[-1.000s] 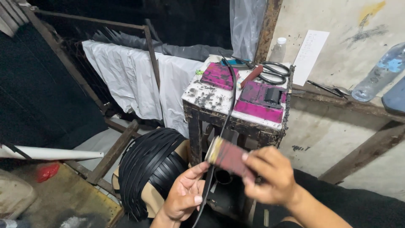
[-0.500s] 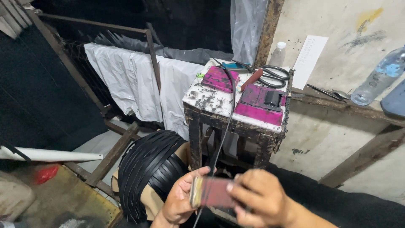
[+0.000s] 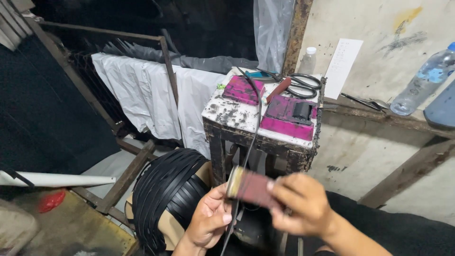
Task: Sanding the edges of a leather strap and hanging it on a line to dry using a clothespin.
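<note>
Right hand: the right hand point(image 3: 303, 204) is clamped on a flat maroon rectangular block point(image 3: 251, 188), fingers over its right end.
Left hand: the left hand point(image 3: 208, 220) cups the block's left end from below, thumb closed against it.
Block axis: long axis runs left to right between the two hands; both touch it, neither nearer.
Strip: a thin black flat strip point(image 3: 253, 137) passes behind the block, running down past the left hand and up beyond it.
Left of the left hand: a coiled bundle of black flat strips point(image 3: 163, 189).
Beyond the hands: a small paint-stained wooden surface point(image 3: 232, 114) carrying pink-stained blocks point(image 3: 244, 89) and black-handled scissors point(image 3: 303, 85).
</note>
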